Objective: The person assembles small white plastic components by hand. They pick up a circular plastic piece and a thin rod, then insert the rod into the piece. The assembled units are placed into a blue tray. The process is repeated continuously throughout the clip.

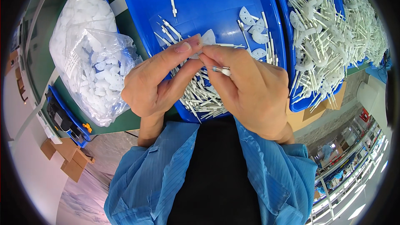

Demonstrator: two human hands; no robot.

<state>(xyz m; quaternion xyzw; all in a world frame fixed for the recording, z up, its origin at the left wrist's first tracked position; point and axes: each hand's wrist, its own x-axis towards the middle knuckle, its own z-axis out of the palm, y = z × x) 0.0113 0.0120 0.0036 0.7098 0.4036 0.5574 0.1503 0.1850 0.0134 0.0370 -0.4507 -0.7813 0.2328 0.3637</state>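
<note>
My two hands meet over a blue tray (187,4), fingertips touching. My left hand (156,77) is closed, thumb and forefinger pinching a translucent white plastic piece (208,37) whose rounded edge shows beyond the fingertips. My right hand (252,87) is closed in a pinch at the same spot. A thin white rod with a grey-blue end (221,71) sticks out between its fingers. The fingers cover where rod and piece come together. Below the hands, a heap of white rods (202,100) lies in the tray.
Flat curved white pieces (260,37) and loose rods lie in the tray's right side. Another blue tray to the right holds a tangled pile of rods with white pieces (318,41). At left, a clear plastic bag (104,66) of white pieces rests on the green table (68,85).
</note>
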